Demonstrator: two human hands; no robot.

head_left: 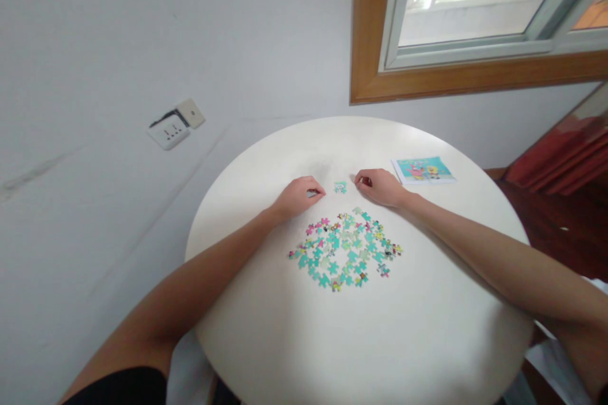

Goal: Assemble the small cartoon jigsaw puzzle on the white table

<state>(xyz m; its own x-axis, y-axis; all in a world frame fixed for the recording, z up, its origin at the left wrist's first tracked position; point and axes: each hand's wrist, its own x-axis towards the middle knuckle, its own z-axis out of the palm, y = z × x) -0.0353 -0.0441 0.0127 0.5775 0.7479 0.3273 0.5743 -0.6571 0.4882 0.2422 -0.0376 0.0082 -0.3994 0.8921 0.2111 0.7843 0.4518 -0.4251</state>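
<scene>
A small joined bit of jigsaw puzzle, pale green with white, lies flat on the round white table between my hands. Left of it rests my left hand, thumb and finger closed in a pinch with nothing visible between them. To its right is my right hand, fingers curled and closed, also with nothing showing in it. Neither hand touches the joined bit. Nearer to me, many loose puzzle pieces spread in a rough ring, mostly turquoise and pale green, some pink and yellow.
A picture sheet with cartoon figures on turquoise lies at the table's right rear, beyond my right hand. Behind the table stands a white wall with a socket. A wood-framed window is above, and a red curtain hangs at right.
</scene>
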